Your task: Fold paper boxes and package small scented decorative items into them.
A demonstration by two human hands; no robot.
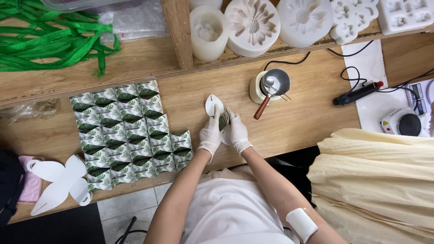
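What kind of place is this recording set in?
Likely a small craft workshop for candle or soap gifts: white flower-shaped silicone moulds on a shelf, a small melting pot on the wooden bench, and rows of folded leaf-print gift boxes.

Matt wooden table point(307, 117), glossy printed paper boxes point(131, 131), shiny metal pot point(276, 81), white silicone moulds point(253, 25).
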